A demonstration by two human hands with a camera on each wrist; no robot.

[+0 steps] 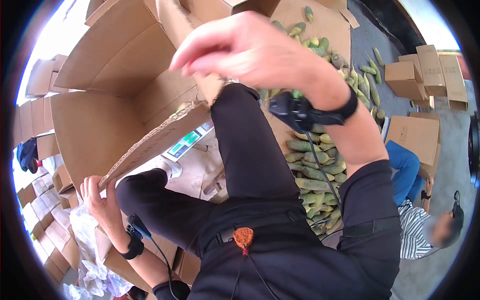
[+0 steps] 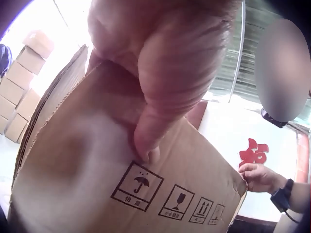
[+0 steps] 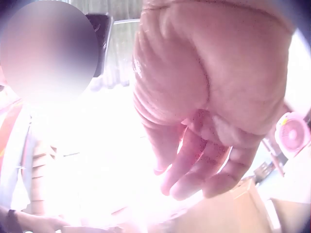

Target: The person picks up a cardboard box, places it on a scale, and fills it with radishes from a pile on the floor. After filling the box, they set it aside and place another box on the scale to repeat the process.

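A large open cardboard box (image 1: 95,120) stands tilted in front of the person's knees, its flaps raised. My left hand (image 1: 101,202) grips the torn rim at the near corner. In the left wrist view, the thumb of this hand (image 2: 165,82) lies along the outer panel (image 2: 97,170), above printed umbrella and glass marks. Blurred in the head view, my right hand (image 1: 245,50) hovers over the box's other side. Its fingers (image 3: 187,187) bend loosely with nothing between them in the right wrist view. The left wrist view has the right hand (image 2: 262,177) right at the box's corner.
Several green radishes (image 1: 315,160) lie piled on cardboard to the right. A scale with a lit green display (image 1: 184,142) sits below the box. Stacked cartons (image 1: 47,220) stand at left, more cartons (image 1: 412,132) at right beside another person (image 1: 415,230). Plastic wrap (image 1: 92,250) lies lower left.
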